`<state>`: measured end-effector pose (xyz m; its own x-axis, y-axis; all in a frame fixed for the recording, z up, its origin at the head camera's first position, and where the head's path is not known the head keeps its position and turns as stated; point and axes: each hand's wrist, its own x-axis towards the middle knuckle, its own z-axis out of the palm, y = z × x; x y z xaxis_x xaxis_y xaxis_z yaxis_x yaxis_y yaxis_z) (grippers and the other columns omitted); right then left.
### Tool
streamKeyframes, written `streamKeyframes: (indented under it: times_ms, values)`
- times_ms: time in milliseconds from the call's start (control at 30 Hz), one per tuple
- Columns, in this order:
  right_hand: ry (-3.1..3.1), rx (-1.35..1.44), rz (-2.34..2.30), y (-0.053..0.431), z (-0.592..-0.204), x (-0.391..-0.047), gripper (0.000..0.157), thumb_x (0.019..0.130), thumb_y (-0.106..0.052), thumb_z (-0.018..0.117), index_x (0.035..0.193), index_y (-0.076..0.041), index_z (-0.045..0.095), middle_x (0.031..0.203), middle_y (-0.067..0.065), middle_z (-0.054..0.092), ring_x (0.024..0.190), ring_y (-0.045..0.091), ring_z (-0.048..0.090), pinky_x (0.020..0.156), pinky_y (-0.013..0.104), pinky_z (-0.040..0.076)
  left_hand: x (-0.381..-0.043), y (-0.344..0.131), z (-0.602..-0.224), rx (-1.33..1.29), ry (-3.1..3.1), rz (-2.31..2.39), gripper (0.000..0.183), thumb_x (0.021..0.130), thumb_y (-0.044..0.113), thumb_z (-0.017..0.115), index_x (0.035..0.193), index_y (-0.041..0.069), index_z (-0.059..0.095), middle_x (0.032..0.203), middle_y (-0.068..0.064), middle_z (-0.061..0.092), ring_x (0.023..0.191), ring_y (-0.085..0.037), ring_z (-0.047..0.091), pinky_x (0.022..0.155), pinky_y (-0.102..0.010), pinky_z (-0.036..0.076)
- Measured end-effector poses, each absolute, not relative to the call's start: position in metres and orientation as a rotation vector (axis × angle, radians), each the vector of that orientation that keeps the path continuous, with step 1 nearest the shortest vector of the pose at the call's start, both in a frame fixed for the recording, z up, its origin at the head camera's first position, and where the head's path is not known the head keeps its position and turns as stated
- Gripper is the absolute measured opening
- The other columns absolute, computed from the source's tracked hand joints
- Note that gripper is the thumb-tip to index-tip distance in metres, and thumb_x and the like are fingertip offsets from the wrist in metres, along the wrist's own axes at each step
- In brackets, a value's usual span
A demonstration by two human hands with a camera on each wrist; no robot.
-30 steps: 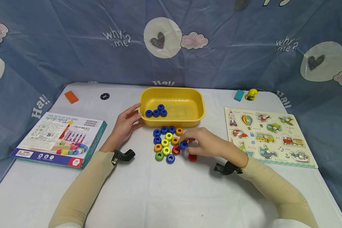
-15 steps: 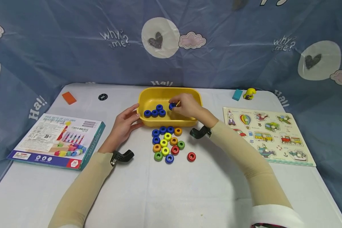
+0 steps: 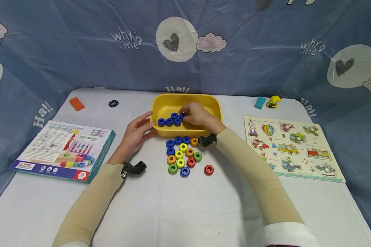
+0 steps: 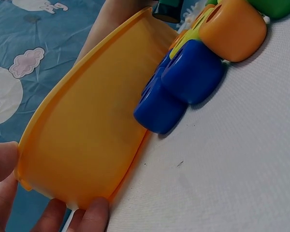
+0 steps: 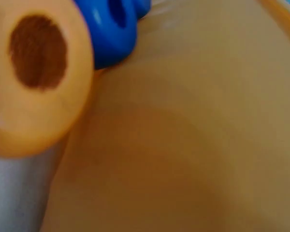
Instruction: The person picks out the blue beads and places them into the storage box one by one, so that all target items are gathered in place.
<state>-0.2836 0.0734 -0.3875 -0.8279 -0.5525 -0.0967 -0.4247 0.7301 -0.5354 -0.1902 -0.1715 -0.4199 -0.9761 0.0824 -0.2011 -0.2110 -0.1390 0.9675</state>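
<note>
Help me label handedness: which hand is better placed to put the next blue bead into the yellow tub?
Probably the right hand: it is inside the yellow tub, pinching a blue bead, and loose blue beads lie just outside. The left hand grips the tub's left end.

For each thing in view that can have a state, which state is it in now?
Tray: upright, containing blue beads.
Left hand: holding the tray's left end.
Right hand: pinching one blue bead inside.
Loose beads: on table, holes up.
Box: flat, printed face up.
Puzzle: flat, pictures up.
Chip: flat.
Orange block: flat.
Toy figure: too small to tell.
</note>
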Motion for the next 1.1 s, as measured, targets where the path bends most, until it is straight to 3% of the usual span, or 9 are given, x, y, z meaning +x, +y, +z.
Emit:
streamKeyframes:
  times_ms: [300, 667, 900, 1100]
  values:
    - [2.69, -0.777, -0.726, 0.074, -0.386, -0.282, 0.035, 0.087, -0.009, 0.069, 0.122, -0.008, 0.067, 0.114, 0.014, 0.068, 0.1, 0.025, 0.061, 0.09, 0.036, 0.054, -0.192, -0.171, -0.42, -0.156, 1.934, 2.215, 0.051, 0.099, 0.015, 0.057, 0.147, 0.024, 0.043, 0.14, -0.01, 0.046, 0.108, -0.013, 0.06, 0.09, -0.03, 0.057]
    - [2.67, -0.804, -0.789, 0.089, -0.378, -0.276, 0.04, 0.087, -0.01, 0.068, 0.127, -0.009, 0.063, 0.12, 0.014, 0.065, 0.104, 0.026, 0.063, 0.094, 0.038, 0.054, -0.19, -0.171, -0.419, -0.145, 1.904, 2.245, 0.051, 0.099, 0.012, 0.055, 0.148, 0.021, 0.043, 0.131, -0.006, 0.05, 0.106, -0.013, 0.06, 0.09, -0.032, 0.058]
    - [2.692, -1.044, -0.901, 0.119, -0.352, -0.237, 0.032, 0.089, -0.01, 0.066, 0.12, -0.004, 0.065, 0.113, 0.015, 0.067, 0.083, 0.023, 0.066, 0.078, 0.035, 0.058, -0.19, -0.171, -0.42, -0.175, 1.902, 2.246, 0.051, 0.099, 0.013, 0.056, 0.147, 0.023, 0.044, 0.133, -0.005, 0.049, 0.108, -0.014, 0.06, 0.091, -0.033, 0.057]
    - [2.632, -1.274, -0.99, 0.14, -0.349, -0.189, 0.027, 0.087, -0.007, 0.068, 0.114, -0.003, 0.068, 0.107, 0.012, 0.07, 0.082, 0.015, 0.063, 0.073, 0.028, 0.059, -0.188, -0.171, -0.418, -0.161, 1.899, 2.245, 0.051, 0.099, 0.013, 0.056, 0.148, 0.023, 0.043, 0.131, -0.004, 0.05, 0.108, -0.015, 0.06, 0.092, -0.033, 0.056]
